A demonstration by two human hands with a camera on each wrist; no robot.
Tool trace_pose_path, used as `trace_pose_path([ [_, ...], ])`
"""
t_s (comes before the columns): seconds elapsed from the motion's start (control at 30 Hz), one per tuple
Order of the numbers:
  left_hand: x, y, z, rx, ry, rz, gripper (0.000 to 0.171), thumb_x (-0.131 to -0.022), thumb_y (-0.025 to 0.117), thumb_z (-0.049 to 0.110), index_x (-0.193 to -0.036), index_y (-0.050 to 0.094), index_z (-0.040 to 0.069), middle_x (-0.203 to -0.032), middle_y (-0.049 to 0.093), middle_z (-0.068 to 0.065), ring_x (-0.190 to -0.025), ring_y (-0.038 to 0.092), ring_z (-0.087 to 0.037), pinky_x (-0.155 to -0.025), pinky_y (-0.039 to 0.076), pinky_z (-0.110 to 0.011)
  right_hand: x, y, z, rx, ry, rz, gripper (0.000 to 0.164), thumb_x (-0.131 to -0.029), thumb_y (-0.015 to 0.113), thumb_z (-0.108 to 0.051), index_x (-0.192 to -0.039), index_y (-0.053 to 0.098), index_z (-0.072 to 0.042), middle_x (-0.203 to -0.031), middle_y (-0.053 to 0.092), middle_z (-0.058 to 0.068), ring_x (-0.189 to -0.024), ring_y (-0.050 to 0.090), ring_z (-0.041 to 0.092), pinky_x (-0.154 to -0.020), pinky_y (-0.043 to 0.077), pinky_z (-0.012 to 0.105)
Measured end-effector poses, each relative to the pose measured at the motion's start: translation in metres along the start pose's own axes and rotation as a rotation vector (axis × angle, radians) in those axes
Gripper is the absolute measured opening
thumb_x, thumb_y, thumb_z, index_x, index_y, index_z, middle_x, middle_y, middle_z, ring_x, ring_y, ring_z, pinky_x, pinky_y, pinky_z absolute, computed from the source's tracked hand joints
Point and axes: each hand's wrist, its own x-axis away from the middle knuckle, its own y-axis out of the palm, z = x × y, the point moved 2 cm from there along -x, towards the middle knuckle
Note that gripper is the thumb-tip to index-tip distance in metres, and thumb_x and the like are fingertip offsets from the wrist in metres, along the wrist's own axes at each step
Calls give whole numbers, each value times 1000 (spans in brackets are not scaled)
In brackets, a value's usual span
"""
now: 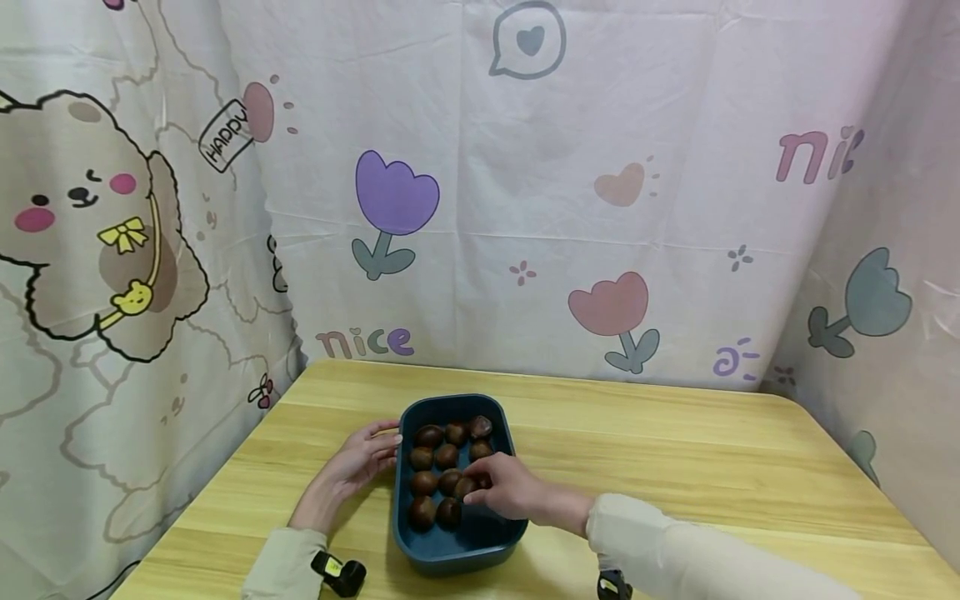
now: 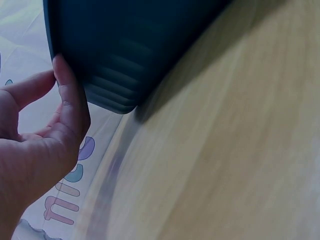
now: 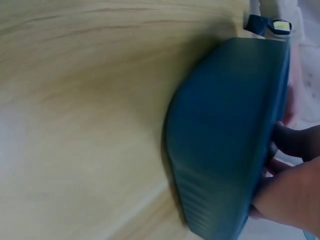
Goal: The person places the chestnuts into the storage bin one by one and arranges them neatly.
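Observation:
A deep dark-blue rectangular bin (image 1: 457, 557) stands on the table, with several glossy brown chestnuts (image 1: 422, 512) lying in loose rows inside. Reaching in over the bin's right side, my right hand (image 1: 512, 490) pinches a chestnut (image 1: 466, 487) between thumb and fingers. Its fingers partly cover other chestnuts in the bin. On the opposite side, my left hand (image 1: 365, 458) rests its fingertips against the bin's left wall near the rim. In the left wrist view, the left fingers (image 2: 70, 95) touch the rim. The right wrist view shows the bin's outer wall (image 3: 220, 130), with the right fingertips hidden behind its rim.
The light wood table (image 1: 637, 450) extends around the bin. A printed pale curtain (image 1: 510, 208) hangs behind it and along both sides. Wrist cameras are strapped over both sleeves, the left camera (image 1: 341, 573) close to the bin's near-left corner.

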Motion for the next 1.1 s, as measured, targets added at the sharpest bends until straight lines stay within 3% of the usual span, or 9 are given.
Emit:
trace_pose_path([
  [0.43,-2,4,2,-5,-4,-13,47,-100,49,5,-136,27,-15,-93,63,-5,-76,60,-8,-72,52,-23,-4,11,9,43,45,11,19,-81,69,5,-100,69,3,-74,55,0,-67,47,10,-62,41,25],
  [0.67,-3,5,0,-2,-12,-6,45,-100,50,5,-135,29,-15,-92,63,-5,-77,61,-9,-72,52,-23,-3,9,8,51,101,19,31,-77,70,10,-107,66,8,-92,65,9,-85,58,21,-80,51,37],
  [0.83,-3,5,0,1,-12,-5,45,-100,50,5,-135,29,-14,-94,64,-5,-78,61,-8,-73,52,-23,-4,2,5,45,72,13,25,-77,70,9,-102,68,7,-88,66,9,-79,57,19,-71,50,32],
  [1.1,-1,4,1,-2,-13,2,45,-100,51,5,-135,31,-13,-95,65,-4,-80,62,-9,-74,53,-24,3,-22,-1,-8,21,102,24,-85,67,3,-108,65,9,-98,68,16,-91,63,26,-76,53,36],
])
